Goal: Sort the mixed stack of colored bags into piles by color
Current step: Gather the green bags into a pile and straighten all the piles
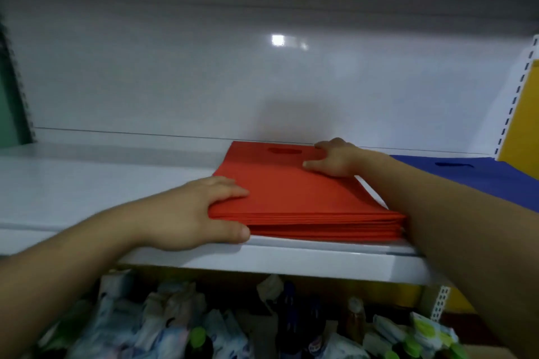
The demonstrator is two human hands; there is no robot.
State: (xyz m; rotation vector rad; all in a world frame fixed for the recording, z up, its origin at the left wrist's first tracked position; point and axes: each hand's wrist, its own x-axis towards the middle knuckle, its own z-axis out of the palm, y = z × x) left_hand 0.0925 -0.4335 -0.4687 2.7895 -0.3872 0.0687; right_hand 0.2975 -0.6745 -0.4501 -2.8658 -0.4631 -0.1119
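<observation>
Gripping red bags, both hands flank them.

Stack of bags on shelf, second pile just right.

No readable text, label, brand or no. anywhere. Red bags and blue bags on the white shelf are plain, no print on them. Packets & bottles on the near lower shelf carry some printed patches, but too blurred to make out any letters
</observation>
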